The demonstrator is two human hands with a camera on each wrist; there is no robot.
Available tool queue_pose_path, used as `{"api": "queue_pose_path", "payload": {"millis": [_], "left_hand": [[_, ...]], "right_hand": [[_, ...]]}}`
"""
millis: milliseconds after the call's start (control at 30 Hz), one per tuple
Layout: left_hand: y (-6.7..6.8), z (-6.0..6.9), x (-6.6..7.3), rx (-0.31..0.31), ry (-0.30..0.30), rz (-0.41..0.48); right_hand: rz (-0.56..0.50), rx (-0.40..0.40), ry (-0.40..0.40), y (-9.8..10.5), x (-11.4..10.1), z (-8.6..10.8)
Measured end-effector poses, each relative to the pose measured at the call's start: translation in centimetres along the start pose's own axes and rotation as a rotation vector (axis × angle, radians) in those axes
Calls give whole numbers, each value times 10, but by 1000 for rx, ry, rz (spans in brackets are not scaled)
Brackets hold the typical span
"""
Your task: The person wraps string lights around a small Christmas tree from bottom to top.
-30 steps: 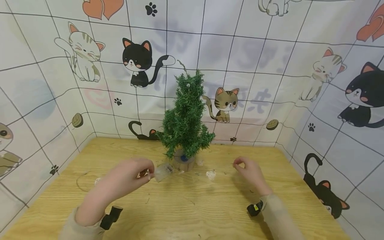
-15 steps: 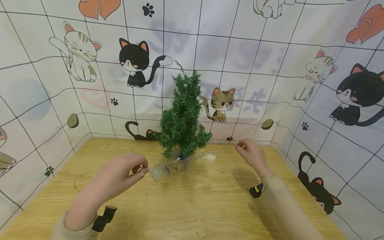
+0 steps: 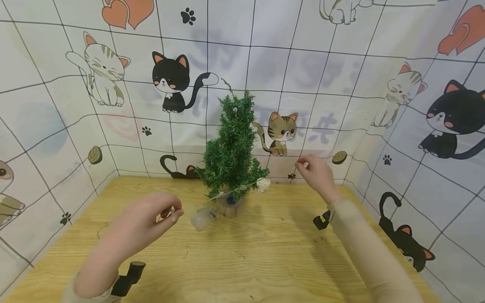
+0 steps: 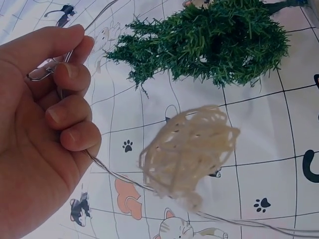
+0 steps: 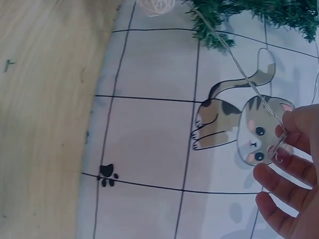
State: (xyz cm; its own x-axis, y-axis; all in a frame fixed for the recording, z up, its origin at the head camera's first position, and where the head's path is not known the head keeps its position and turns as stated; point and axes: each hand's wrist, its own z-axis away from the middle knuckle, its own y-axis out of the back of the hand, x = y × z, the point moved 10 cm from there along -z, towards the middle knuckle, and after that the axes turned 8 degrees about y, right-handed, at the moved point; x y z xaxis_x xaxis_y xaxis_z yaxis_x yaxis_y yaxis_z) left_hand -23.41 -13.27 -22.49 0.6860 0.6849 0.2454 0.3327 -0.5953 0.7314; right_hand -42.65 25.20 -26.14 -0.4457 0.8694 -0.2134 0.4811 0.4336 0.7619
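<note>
A string of wire lights with pale woven balls runs between my hands, in front of the small green artificial tree [image 3: 233, 147]. My left hand [image 3: 149, 223] pinches the wire [image 4: 117, 175] between curled fingers. On that wire, a large woven ball [image 4: 187, 152] hangs close by in the left wrist view. To the tree's right, my right hand [image 3: 317, 174] is raised and pinches a thin end of the string between thumb and fingers. One woven ball [image 3: 263, 185] hangs beside the lower right branches. The tree stands upright on a round wooden base [image 3: 230, 209].
A small translucent case [image 3: 202, 219] lies left of the tree base. Green needle scraps dot the wooden table [image 3: 265, 261]. Cat-printed cloth walls [image 3: 322, 84] enclose the back and sides, close behind the tree.
My right hand has risen and gone farther from me. The string and its woven ball have lifted off the table to the lower branches. My left hand has shifted slightly left.
</note>
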Motion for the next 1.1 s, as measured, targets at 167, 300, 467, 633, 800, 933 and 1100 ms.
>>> {"api": "queue_pose_path", "payload": {"millis": [167,300,467,633,800,933,1100], "left_hand": [[13,3,0,52,-23,-4],[21,6,-3,76,-11,-15],[38,12,-2,142,-38,1],[65,21,0,258,-41,-8],[84,30,-5,333,7,-48],[97,34,-10,376,45,-71],[113,37,-16,489,72,-97]], "right_hand": [[-43,26,12,11,-11,-12],[-57,38,20,17,-20,-20],[-81,55,34,22,-35,-27],[-93,89,85,27,-55,-30],[-129,121,135,31,-75,-30],[-153,135,168,32,-90,-29],[-219,137,212,30,-110,-24]]}}
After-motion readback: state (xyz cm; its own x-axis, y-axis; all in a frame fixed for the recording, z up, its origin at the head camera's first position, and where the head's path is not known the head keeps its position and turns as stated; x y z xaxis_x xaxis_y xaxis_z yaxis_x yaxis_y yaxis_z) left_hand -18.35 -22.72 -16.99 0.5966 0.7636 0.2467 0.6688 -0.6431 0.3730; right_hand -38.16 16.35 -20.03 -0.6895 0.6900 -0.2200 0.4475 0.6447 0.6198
